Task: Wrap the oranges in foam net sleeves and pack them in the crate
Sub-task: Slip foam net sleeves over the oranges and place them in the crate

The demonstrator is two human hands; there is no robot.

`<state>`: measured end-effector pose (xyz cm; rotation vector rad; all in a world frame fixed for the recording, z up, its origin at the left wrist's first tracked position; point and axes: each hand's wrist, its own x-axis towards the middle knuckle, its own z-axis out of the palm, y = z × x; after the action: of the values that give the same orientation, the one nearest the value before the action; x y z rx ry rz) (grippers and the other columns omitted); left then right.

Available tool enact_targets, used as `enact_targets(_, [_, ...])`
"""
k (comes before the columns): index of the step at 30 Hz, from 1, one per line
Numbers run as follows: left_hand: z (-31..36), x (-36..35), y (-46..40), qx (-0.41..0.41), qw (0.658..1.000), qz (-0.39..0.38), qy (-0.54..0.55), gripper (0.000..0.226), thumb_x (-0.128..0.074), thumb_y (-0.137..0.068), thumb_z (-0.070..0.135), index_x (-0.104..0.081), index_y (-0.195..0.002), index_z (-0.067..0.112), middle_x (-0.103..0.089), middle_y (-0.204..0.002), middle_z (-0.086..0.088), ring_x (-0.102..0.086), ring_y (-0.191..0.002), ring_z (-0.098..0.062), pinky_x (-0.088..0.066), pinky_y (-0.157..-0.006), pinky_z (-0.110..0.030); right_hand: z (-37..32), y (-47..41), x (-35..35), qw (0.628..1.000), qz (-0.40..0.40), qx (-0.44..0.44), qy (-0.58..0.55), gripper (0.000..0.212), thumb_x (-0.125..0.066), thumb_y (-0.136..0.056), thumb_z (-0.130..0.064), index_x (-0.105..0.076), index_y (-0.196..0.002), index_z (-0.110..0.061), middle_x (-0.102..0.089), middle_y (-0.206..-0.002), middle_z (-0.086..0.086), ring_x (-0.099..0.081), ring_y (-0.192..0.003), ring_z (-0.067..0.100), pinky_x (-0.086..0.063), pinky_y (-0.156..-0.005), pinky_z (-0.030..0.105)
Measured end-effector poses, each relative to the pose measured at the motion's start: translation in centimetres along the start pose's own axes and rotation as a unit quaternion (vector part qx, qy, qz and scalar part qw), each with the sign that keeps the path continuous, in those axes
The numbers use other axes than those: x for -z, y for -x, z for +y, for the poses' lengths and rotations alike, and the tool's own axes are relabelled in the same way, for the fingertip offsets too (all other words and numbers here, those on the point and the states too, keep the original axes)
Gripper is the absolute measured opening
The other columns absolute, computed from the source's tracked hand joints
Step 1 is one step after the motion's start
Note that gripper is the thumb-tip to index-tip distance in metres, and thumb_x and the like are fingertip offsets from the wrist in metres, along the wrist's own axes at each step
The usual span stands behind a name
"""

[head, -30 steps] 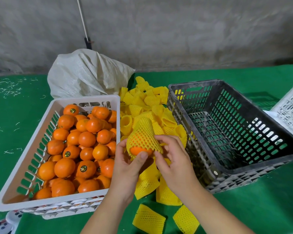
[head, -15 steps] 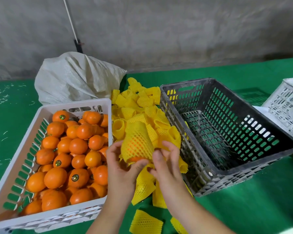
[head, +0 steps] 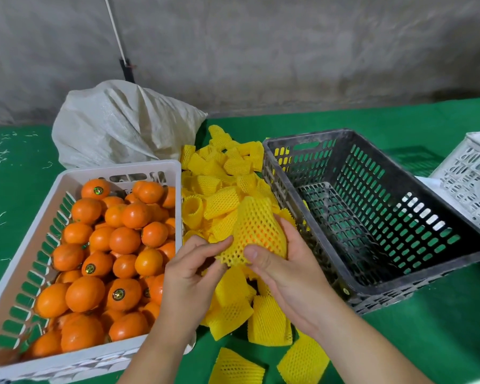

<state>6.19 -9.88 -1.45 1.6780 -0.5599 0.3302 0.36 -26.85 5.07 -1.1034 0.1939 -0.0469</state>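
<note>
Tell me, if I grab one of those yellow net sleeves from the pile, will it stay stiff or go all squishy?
Probably squishy: the foam net sleeves in the pile lie bent and flattened. It likely stretches too, since the sleeve the hands hold bulges around an orange. Its open mesh suggests it is very light.

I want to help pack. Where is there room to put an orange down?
The black crate holds nothing yet, so its floor is free. Bare green cloth lies in front of it. It is crowded in the white crate of oranges and on the sleeve pile between the crates.
</note>
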Motion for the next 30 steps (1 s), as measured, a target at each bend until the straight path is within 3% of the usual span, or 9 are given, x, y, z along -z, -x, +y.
enact_targets(4, [1.8, -3.2, 1.0, -0.059, 0.997, -0.029, -0.047, 0.036, -0.073, -0.096, 0.02, -0.07, -0.131, 0.03, -0.056, -0.095, 0.013, -0.06, -0.086, -0.004, -0.047, -0.072, -0.017, -0.8, -1.5, 0.5, 0.993, 0.086, 0.068, -0.042, 0.084, -0.091, -0.074, -0.036, -0.047, -0.145, -0.025, -0.067, -0.133, 0.01, -0.066, -0.121, 0.029, -0.056, -0.096, 0.044])
enact_targets(8, [1.9, -2.8, 0.8, -0.085, 0.981, -0.133, -0.112, 0.03, -0.063, -0.104, 0.037, -0.067, -0.134, 0.037, -0.059, -0.119, 0.02, -0.063, -0.105, -0.005, -0.054, -0.075, -0.02, -3.3, -3.3, 3.5, 0.951, 0.143, 0.143, 0.235, 0.091, -0.076, -0.075, -0.069, -0.036, -0.151, -0.04, -0.06, -0.14, -0.001, -0.061, -0.125, 0.017, -0.049, -0.107, 0.048])
enact_targets(13, [-2.0, 4.6, -1.8, 0.078, 0.974, -0.057, -0.207, 0.029, -0.06, -0.103, 0.039, -0.066, -0.131, 0.036, -0.061, -0.124, 0.016, -0.059, -0.113, 0.003, -0.049, -0.086, -0.017, -6.5, -6.9, 11.8, 0.786, 0.235, 0.113, 0.561, 0.079, -0.059, -0.103, -0.024, -0.007, -0.162, -0.032, 0.0, -0.169, 0.001, -0.009, -0.155, 0.021, -0.019, -0.123, 0.039])
enact_targets(16, [-5.2, 7.7, -2.5, 0.174, 0.93, -0.099, -0.309, 0.037, -0.061, -0.103, 0.028, -0.06, -0.141, 0.028, -0.057, -0.129, 0.003, -0.06, -0.118, -0.02, -0.055, -0.092, -0.042, -5.8, -7.7, 14.5, 0.749, 0.249, 0.008, 0.614, 0.076, -0.056, -0.104, -0.025, -0.008, -0.163, -0.03, 0.012, -0.17, 0.009, -0.003, -0.156, 0.037, -0.02, -0.124, 0.053])
enact_targets(20, [-8.4, 9.2, -1.7, 0.245, 0.86, -0.216, -0.392, 0.047, -0.061, -0.104, 0.026, -0.053, -0.15, 0.026, -0.053, -0.144, -0.009, -0.056, -0.127, -0.034, -0.047, -0.105, -0.048, -3.6, -8.4, 14.6, 0.742, 0.187, -0.003, 0.644, 0.071, -0.054, -0.103, -0.04, -0.015, -0.162, -0.03, 0.004, -0.171, 0.006, -0.015, -0.155, 0.031, -0.025, -0.122, 0.053])
enact_targets(23, [-10.0, 8.9, -0.3, 0.23, 0.793, -0.302, -0.476, 0.046, -0.057, -0.105, 0.037, -0.05, -0.151, 0.033, -0.039, -0.158, 0.003, -0.032, -0.145, -0.033, -0.023, -0.12, -0.045, -2.6, -9.5, 13.8, 0.772, 0.132, 0.0, 0.622, 0.061, -0.047, -0.106, -0.038, -0.024, -0.16, -0.023, -0.014, -0.169, 0.002, -0.015, -0.155, 0.022, -0.022, -0.122, 0.042])
enact_targets(25, [-10.2, 8.4, 0.3, 0.221, 0.785, -0.325, -0.479, 0.043, -0.048, -0.107, 0.044, -0.049, -0.15, 0.037, -0.039, -0.157, 0.009, -0.027, -0.149, -0.03, -0.018, -0.121, -0.044, -2.2, -10.3, 13.4, 0.78, 0.104, -0.013, 0.617, 0.058, -0.043, -0.108, -0.039, -0.026, -0.16, -0.019, -0.021, -0.167, 0.004, -0.019, -0.154, 0.021, -0.024, -0.122, 0.041])
enact_targets(28, [-9.6, 8.2, 0.2, 0.209, 0.725, -0.405, -0.516, 0.053, -0.031, -0.108, 0.042, -0.025, -0.16, 0.039, -0.034, -0.16, 0.016, -0.025, -0.15, -0.023, -0.022, -0.122, -0.042, -1.5, -11.3, 13.0, 0.769, 0.06, -0.047, 0.635, 0.063, -0.038, -0.109, -0.042, -0.014, -0.163, -0.02, -0.004, -0.171, 0.003, -0.014, -0.156, 0.024, -0.025, -0.121, 0.043])
enact_targets(30, [-8.8, 8.2, -0.1, 0.226, 0.68, -0.438, -0.543, 0.072, -0.046, -0.105, 0.04, -0.006, -0.165, 0.038, -0.023, -0.163, 0.015, -0.026, -0.143, -0.027, -0.033, -0.118, -0.04, -1.1, -11.9, 12.8, 0.734, 0.054, -0.053, 0.675, 0.065, -0.038, -0.109, -0.037, -0.005, -0.163, -0.022, 0.005, -0.171, 0.002, -0.03, -0.15, 0.033, -0.04, -0.108, 0.043])
